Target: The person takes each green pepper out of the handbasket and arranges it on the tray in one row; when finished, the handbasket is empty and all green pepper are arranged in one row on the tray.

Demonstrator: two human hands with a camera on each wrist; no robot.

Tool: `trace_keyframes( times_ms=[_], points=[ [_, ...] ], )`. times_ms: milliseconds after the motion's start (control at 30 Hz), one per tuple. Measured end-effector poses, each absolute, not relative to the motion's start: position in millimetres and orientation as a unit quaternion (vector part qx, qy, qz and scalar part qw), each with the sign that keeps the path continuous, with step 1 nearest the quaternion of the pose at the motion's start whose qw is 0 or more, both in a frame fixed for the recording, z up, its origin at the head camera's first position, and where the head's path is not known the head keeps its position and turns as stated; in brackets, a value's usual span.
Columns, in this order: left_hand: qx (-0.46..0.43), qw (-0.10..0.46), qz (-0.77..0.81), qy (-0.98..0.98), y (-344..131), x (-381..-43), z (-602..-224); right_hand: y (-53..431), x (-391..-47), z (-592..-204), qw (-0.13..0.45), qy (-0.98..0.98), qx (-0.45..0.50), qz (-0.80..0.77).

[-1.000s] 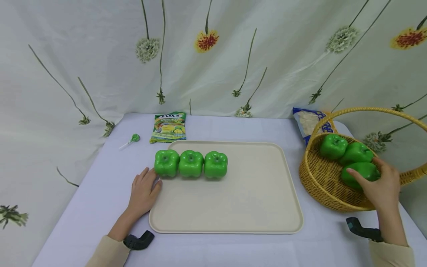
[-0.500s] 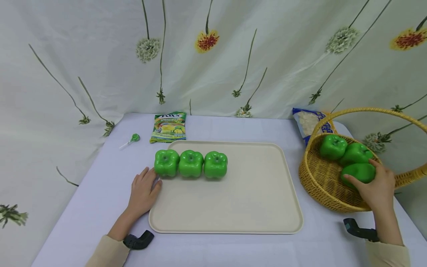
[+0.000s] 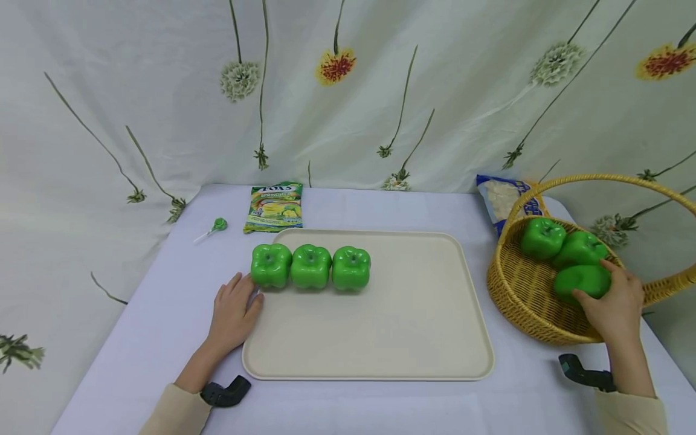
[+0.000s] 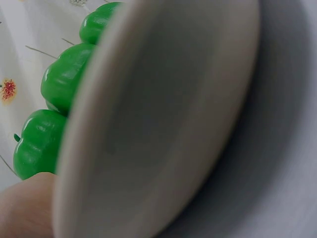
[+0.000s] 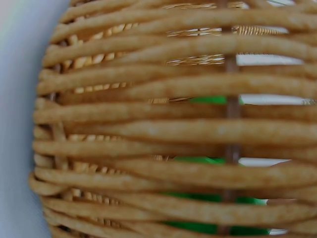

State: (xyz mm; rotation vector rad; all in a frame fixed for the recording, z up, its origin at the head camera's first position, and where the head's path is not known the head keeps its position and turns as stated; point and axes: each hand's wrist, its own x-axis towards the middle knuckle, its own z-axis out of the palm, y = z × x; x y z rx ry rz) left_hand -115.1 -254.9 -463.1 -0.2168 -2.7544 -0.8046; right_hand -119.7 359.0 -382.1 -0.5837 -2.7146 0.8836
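Three green bell peppers (image 3: 310, 266) sit side by side along the left part of a beige tray (image 3: 413, 314). My left hand (image 3: 234, 311) rests at the tray's left rim, fingers extended and touching or nearly touching the leftmost pepper (image 3: 271, 265). In the left wrist view, the tray's side (image 4: 173, 109) fills the middle, with the thumb (image 4: 27, 206) at lower left. Inside the wicker basket (image 3: 524, 308) at right lie three more green peppers. My right hand (image 3: 620, 302) grips the nearest one (image 3: 580, 281) between thumb and fingers. Basket weave mostly hides it in the right wrist view.
The basket's tall handle (image 3: 587, 177) arches over its opening. Behind it lies a blue and clear bag (image 3: 505, 199). A green candy packet (image 3: 274, 207) lies behind the tray, with a green lollipop (image 3: 220, 224) to its left. A flowered cloth hangs at the back.
My right hand has shifted slightly left and closed around the nearest pepper, which has turned and moved a little left within the basket. The left hand stays put.
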Motion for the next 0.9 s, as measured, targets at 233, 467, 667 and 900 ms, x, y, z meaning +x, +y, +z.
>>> trace_keyframes(
  times_ms=[233, 467, 667, 900],
  points=[
    [-0.074, 0.131, -0.277, -0.949, -255.6, -115.0, -463.8, 359.0, -120.2, -383.3, 0.115, -0.933, -0.19, 0.282],
    [-0.075, 0.129, -0.277, -0.949, -256.1, -114.8, -464.3, 358.7, -119.3, -384.2, 0.113, -0.941, -0.181, 0.264],
    [-0.075, 0.129, -0.279, -0.949, -256.0, -114.9, -464.2, 358.5, -117.8, -384.7, 0.114, -0.944, -0.174, 0.256],
    [-0.074, 0.129, -0.279, -0.949, -255.5, -115.1, -463.3, 357.7, -117.3, -385.2, 0.13, -0.944, -0.166, 0.256]
  ],
)
